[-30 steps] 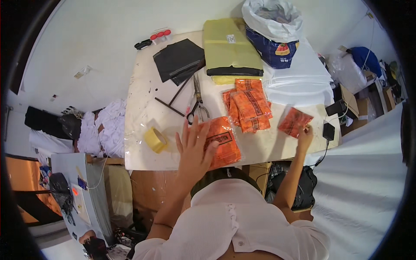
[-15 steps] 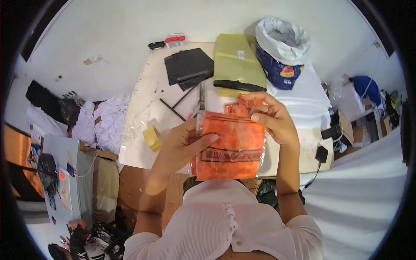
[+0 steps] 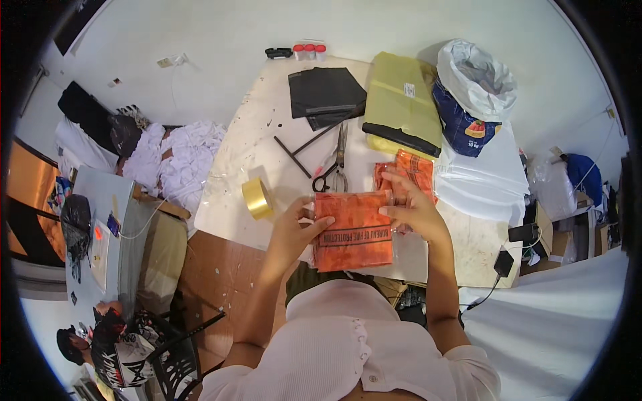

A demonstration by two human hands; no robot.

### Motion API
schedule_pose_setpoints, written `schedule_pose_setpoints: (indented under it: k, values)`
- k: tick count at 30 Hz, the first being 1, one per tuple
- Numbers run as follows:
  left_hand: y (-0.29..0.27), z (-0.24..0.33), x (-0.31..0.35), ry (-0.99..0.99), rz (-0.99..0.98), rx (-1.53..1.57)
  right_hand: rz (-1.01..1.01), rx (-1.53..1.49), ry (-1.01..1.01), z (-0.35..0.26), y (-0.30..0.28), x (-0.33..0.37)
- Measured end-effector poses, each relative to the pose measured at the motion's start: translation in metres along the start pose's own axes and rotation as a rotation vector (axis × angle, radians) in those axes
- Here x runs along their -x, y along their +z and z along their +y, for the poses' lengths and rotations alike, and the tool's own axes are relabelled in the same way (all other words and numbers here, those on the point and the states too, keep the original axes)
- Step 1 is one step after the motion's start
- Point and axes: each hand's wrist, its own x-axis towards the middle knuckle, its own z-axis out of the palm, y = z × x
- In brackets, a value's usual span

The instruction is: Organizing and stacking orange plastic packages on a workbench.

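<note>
Both my hands hold a flat orange packet in clear plastic with dark printing, over the table's front edge. My left hand pinches its left edge, thumb on the front face. At the upper right edge is my right hand, thumb and fingers closed on the plastic. More orange packets lie on the table just beyond my right hand, partly covered by it. A pair of scissors with dark handles lies beyond the held packet. Left of my left hand stands a roll of yellowish tape.
On the table are dark plastic sheets, a yellow-green folded stack, a blue and white sack, a black T-shaped rod and red-capped containers. A black adapter sits at right. Another person is at lower left.
The view has shifted, so table items appear farther right and the scissors show fully. My right hand has moved from the packet's top edge down to its upper right side.
</note>
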Motion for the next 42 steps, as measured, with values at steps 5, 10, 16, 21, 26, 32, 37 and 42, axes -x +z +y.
schedule_pose_setpoints:
  k: [5,10,16,21,26,32,37,42]
  values:
    - [0.001,0.01,0.005,-0.032,0.022,-0.017,0.188,0.127,0.002,-0.012,0.015,0.011]
    - [0.007,0.009,0.01,0.203,0.23,-0.332,0.472,0.472,-0.333,-0.018,0.023,0.029]
    - [0.017,0.008,0.008,0.319,0.224,-0.261,0.324,0.675,-0.528,-0.011,0.047,0.017]
    - [0.015,0.007,0.006,0.383,0.211,-0.351,0.298,0.701,-0.466,-0.004,0.061,0.015]
    - [0.021,0.014,0.004,0.545,0.117,-0.691,0.342,0.775,-0.534,-0.002,0.072,0.012]
    - [0.04,-0.004,0.006,0.409,0.035,-0.817,0.328,0.982,-0.487,0.017,0.084,0.003]
    - [0.039,-0.013,0.004,0.413,0.026,-0.839,0.336,1.043,-0.463,0.023,0.089,0.002]
    - [0.045,-0.018,0.002,0.391,0.033,-0.849,0.337,1.047,-0.47,0.029,0.085,-0.002]
